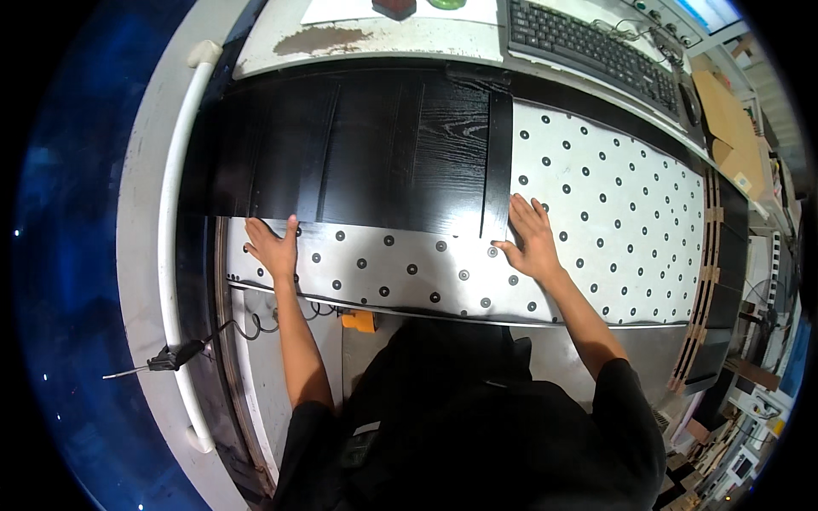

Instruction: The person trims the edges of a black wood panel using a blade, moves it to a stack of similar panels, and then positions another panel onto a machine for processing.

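Note:
A black wood-grain panel, grooved like a cabinet door, lies flat on a white table top covered with black ringed dots. My left hand rests at the panel's near edge toward its left part, fingers apart and nothing gripped. At the near right corner is my right hand, its fingers stretched along the panel's right side and its thumb pointing left below the near edge. Whether the fingertips press on the panel or only lie beside it is hard to tell.
Beyond the panel, a white desk carries a black keyboard and a mouse. A white rail runs along the left, with a black-handled tool on a coiled cord beside it. Cardboard stands at the far right.

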`<state>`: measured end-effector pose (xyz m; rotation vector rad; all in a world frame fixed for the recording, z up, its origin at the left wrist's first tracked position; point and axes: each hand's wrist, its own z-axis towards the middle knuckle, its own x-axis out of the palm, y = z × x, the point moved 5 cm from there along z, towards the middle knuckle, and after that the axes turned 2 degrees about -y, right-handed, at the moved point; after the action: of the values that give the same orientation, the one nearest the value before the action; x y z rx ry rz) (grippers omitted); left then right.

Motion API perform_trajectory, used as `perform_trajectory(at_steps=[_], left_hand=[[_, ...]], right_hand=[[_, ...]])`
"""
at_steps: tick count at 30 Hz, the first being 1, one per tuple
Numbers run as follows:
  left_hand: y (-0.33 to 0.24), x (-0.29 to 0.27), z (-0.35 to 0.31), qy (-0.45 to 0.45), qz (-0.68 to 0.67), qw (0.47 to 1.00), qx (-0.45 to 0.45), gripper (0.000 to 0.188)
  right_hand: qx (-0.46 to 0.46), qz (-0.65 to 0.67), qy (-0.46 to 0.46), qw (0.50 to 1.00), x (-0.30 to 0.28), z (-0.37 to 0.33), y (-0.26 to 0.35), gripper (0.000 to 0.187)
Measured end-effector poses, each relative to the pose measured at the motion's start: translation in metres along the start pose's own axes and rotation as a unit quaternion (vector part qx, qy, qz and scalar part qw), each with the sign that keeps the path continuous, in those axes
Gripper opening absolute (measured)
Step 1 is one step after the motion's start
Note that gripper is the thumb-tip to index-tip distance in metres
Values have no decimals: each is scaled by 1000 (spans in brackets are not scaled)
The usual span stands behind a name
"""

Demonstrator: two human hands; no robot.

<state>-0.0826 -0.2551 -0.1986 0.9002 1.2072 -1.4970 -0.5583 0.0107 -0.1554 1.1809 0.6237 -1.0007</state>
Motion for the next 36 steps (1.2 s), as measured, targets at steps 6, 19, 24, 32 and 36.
perform_trajectory(at_steps=[6, 19, 24, 32, 36], left_hand=[[-5, -5, 0, 10, -20, 1000, -19, 120], [-22, -9, -40, 5, -31, 997, 66, 92], [-34, -23, -96, -2, -16, 996, 88, 78], [-139, -20, -240, -28, -62, 985, 158, 71], [-247, -29, -343, 27, -120, 955, 270, 73]], right_hand=[[10, -24, -14, 1000, -6, -3, 13, 76], [131, -62, -113, 983, 1, -86, 69, 55], [140, -8, -122, 983, -4, -160, 99, 49], [321, 214, -169, 907, -32, -327, 102, 34], [380, 165, -152, 897, -46, -423, 77, 31]])
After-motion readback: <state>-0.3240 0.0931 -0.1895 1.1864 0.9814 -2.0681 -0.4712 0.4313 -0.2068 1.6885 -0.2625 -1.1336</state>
